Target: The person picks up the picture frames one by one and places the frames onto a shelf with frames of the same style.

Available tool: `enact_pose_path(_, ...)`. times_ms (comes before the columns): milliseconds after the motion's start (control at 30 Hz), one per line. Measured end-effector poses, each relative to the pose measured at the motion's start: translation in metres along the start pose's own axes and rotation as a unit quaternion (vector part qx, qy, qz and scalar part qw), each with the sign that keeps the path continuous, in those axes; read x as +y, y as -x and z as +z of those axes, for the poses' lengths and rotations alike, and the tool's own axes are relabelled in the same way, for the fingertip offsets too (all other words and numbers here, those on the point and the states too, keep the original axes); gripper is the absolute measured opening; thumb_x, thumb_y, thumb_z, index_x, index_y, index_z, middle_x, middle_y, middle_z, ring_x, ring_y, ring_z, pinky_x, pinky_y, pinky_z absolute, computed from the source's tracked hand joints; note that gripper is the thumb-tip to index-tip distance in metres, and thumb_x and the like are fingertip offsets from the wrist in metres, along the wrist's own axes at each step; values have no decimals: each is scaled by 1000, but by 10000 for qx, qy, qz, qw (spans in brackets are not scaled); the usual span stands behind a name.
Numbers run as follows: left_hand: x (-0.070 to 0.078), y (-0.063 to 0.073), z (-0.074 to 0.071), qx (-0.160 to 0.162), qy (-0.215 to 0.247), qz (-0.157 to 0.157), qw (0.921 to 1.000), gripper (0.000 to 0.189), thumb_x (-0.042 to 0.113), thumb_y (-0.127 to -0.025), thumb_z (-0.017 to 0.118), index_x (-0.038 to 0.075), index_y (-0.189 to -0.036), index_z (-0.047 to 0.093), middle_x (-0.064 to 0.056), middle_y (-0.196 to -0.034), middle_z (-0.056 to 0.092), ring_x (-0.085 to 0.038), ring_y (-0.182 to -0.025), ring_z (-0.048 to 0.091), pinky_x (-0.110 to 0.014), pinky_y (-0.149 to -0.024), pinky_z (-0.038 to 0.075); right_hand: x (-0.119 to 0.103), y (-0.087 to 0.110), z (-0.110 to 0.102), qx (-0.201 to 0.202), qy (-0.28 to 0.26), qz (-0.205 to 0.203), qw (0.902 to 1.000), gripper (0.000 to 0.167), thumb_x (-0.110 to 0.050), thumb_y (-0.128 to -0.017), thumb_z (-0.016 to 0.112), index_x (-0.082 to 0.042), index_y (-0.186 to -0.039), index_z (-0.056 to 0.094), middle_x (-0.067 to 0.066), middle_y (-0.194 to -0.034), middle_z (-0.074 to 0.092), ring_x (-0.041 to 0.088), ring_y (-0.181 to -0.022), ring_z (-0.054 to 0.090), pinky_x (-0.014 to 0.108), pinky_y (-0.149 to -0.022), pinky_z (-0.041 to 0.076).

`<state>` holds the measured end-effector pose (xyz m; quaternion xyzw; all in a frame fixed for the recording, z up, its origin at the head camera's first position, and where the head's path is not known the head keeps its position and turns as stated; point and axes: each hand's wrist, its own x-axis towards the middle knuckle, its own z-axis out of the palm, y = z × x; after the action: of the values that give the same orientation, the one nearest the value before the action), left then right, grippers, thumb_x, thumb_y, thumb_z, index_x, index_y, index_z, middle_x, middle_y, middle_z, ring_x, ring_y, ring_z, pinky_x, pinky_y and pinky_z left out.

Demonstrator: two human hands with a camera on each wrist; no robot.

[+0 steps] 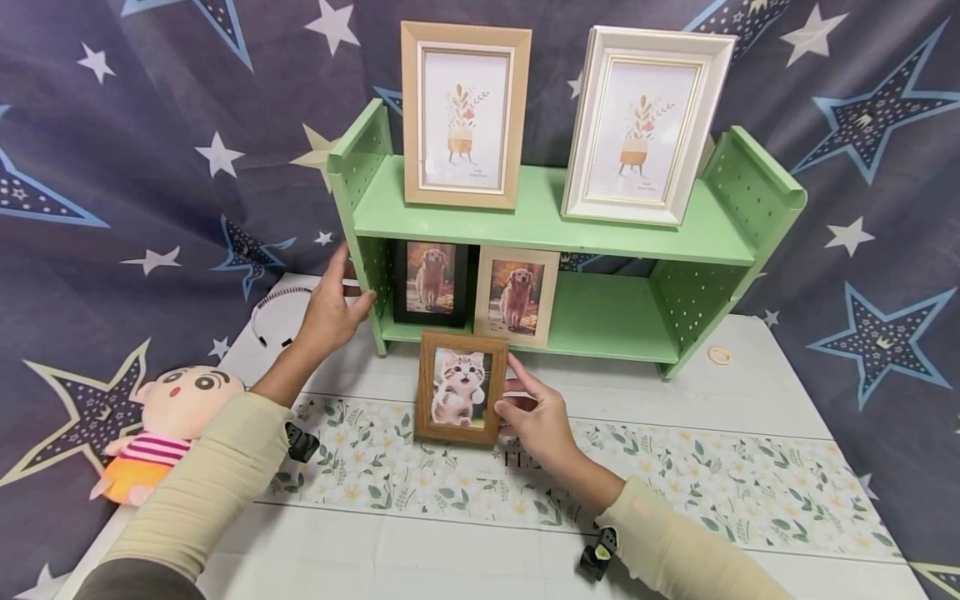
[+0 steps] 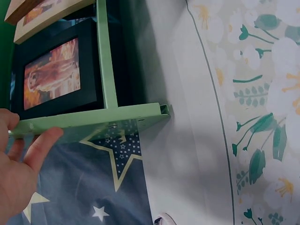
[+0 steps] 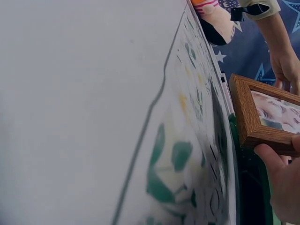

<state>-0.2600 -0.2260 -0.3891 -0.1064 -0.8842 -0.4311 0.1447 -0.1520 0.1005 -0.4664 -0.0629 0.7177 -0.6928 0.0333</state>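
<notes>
My right hand [image 1: 542, 417] pinches the right edge of a brown wooden photo frame [image 1: 423, 383] with a kitten picture. The frame is upright, in front of the lower shelf, and its brown border [image 3: 246, 112] shows in the right wrist view. My left hand [image 1: 330, 308] grips the left side panel of a green two-tier shelf [image 1: 600, 239], with thumb and fingers about the panel's edge [image 2: 89, 115]. On the lower tier stand a black photo frame [image 1: 400, 283] and a pale wooden one [image 1: 551, 300], both with dog pictures.
A tan frame [image 1: 412, 117] and a white frame [image 1: 581, 133] stand on the upper tier. At left sits a plush doll [image 1: 187, 400], with a headband-like loop [image 1: 270, 304] behind it. A small ring [image 1: 718, 356] lies right of the shelf on the floral-printed white tablecloth [image 1: 360, 533].
</notes>
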Motion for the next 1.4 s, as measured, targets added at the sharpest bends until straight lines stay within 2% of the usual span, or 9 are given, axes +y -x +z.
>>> enact_pose_path(167,1,0,0,-5,-36,-23,10000,87,4,-97,62,24,-165,12,-24,-128,58,-44,-109,68,-25,-67,65,-3,0,-10,114,-23,79,9999,78,9,-90,69,-29,-155,46,22,-120,63,17,-94,71,45,-69,67)
enact_pose_path(400,3,1,-1,-59,80,-131,9999,87,4,-98,62,26,-165,11,-24,-130,56,-44,-112,68,-19,-65,64,-1,-1,-21,264,76,180,9995,79,9,-90,68,-31,-155,45,21,-121,63,14,-94,70,41,-68,68)
enact_pose_path(600,2,1,-1,-63,51,-117,9999,87,5,-98,62,25,-165,11,-23,-128,57,-43,-111,68,-22,-66,65,-3,0,-29,290,144,73,9994,80,8,-90,68,-30,-156,43,22,-122,61,11,-93,70,40,-68,68)
enact_pose_path(800,2,2,-1,-55,84,-106,9999,87,5,-98,62,26,-165,11,-23,-128,57,-43,-111,68,-22,-66,65,-6,-1,-36,300,141,46,9994,80,9,-90,67,-27,-157,42,20,-121,61,10,-94,70,40,-69,68)
enact_pose_path(1100,3,2,-1,-73,135,-126,9998,87,6,-98,63,27,-165,12,-23,-128,57,-42,-110,68,-19,-65,64,-12,-1,-50,384,163,151,9990,82,8,-90,67,-33,-156,42,19,-123,61,12,-95,70,41,-69,68)
enact_pose_path(1400,1,1,-2,-67,34,-105,9999,86,6,-98,62,26,-165,11,-23,-128,57,-43,-110,68,-24,-67,65,-18,-1,-66,487,168,263,9983,81,9,-91,68,-31,-156,42,17,-120,61,12,-95,72,43,-68,68)
